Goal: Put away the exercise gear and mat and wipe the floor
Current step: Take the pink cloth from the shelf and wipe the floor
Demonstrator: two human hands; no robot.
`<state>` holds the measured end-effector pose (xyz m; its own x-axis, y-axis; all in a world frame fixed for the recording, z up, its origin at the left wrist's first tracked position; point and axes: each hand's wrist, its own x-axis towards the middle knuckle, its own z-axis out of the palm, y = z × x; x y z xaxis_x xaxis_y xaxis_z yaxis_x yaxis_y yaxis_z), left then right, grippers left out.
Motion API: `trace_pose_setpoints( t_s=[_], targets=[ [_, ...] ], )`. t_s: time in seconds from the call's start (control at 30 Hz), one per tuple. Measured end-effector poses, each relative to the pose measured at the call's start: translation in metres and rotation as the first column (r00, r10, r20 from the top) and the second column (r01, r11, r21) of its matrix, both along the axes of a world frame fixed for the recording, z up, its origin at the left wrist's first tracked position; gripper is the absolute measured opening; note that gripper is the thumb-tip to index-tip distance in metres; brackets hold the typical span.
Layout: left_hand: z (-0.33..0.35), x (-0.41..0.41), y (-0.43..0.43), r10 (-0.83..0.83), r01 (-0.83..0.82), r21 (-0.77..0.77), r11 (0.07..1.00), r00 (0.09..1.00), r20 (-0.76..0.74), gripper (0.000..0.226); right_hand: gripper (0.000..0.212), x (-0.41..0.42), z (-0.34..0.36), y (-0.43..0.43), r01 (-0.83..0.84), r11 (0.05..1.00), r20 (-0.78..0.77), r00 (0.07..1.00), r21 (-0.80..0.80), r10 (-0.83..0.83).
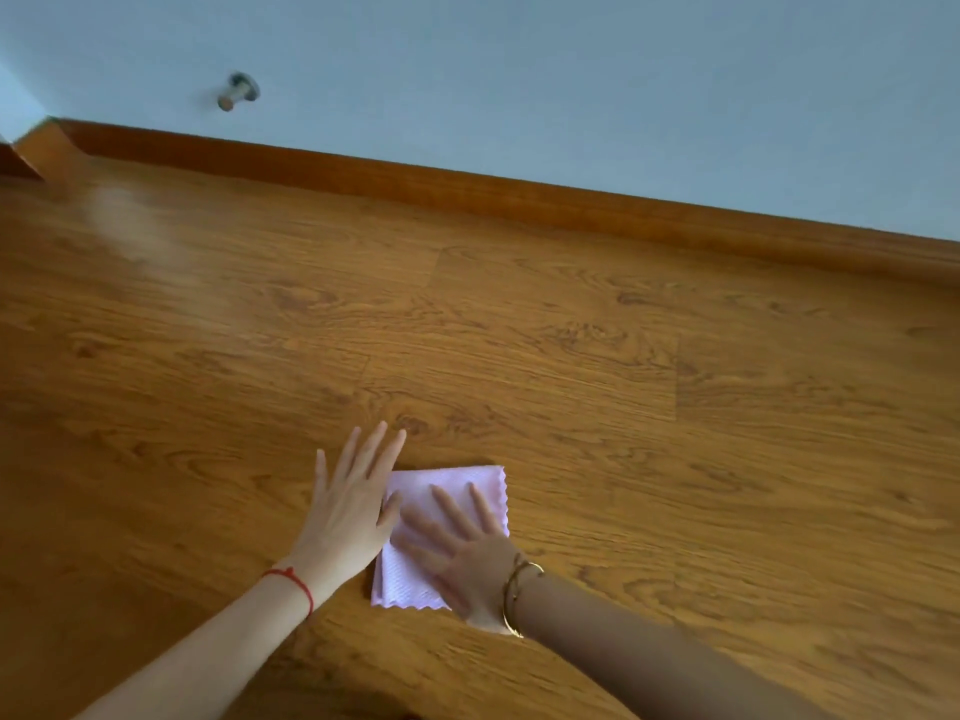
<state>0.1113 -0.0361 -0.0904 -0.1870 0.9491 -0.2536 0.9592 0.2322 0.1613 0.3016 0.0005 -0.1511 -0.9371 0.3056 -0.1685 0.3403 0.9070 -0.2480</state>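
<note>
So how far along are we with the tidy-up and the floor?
No mat or gear shows on the visible floor, so putting away may be done. In hand: wiping, with the right hand flat on the pink cloth and the left hand at its edge. Left: probably the rest of the floor.

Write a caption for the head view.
Right hand flat on a pink cloth, left hand at its edge, on a wooden floor.

cloth [467, 485] partly hidden under left hand [348, 511] and right hand [470, 561] | right hand blurred | wall knob [238, 92] blurred, kind unclear
</note>
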Motion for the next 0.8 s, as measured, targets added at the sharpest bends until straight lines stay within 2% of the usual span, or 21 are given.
trace_pose_setpoints(
  t_s=[0.1,0.2,0.4,0.47,0.53,0.6,0.63,0.73,0.8],
  targets=[
    [0.0,0.029,0.025,-0.086,0.085,0.025,0.996,0.994,0.066,0.066,0.075,0.035,0.004,0.005,0.041,0.998,0.033,0.999,0.04,-0.042],
    [-0.002,0.061,0.043,-0.183,0.181,0.028,0.983,0.978,0.1,0.068,0.078,0.071,0.006,0.011,0.163,0.984,0.084,0.982,0.066,-0.168],
    [-0.007,0.11,0.054,-0.253,0.255,0.0,0.967,0.961,0.111,0.066,0.062,0.14,0.016,0.033,0.449,0.889,0.076,0.887,0.085,-0.455],
    [-0.006,0.121,0.053,-0.244,0.241,0.045,0.969,0.966,0.088,0.068,0.055,0.158,0.024,0.043,0.617,0.783,0.004,0.785,0.074,-0.619],
    [-0.007,0.13,0.054,-0.188,0.183,0.053,0.982,0.976,0.113,0.071,0.051,0.17,0.032,0.053,0.799,0.6,-0.096,0.601,0.049,-0.793],
    [-0.01,0.134,0.055,-0.096,0.092,0.028,0.995,0.971,0.218,0.072,0.044,0.179,0.035,0.062,0.894,0.448,-0.101,0.443,-0.027,-0.891],
    [-0.011,0.134,0.057,-0.046,0.045,0.01,0.999,0.959,0.279,0.071,0.04,0.182,0.035,0.066,0.913,0.4,-0.067,0.396,-0.079,-0.916],
    [-0.011,0.131,0.062,0.066,-0.046,-0.057,0.997,0.909,0.412,0.063,0.032,0.182,0.032,0.075,0.923,0.337,0.031,0.348,-0.185,-0.937],
    [-0.011,0.13,0.064,0.117,-0.081,-0.096,0.992,0.875,0.469,0.057,0.026,0.175,0.03,0.077,0.925,0.31,0.042,0.326,-0.221,-0.944]
  ],
)
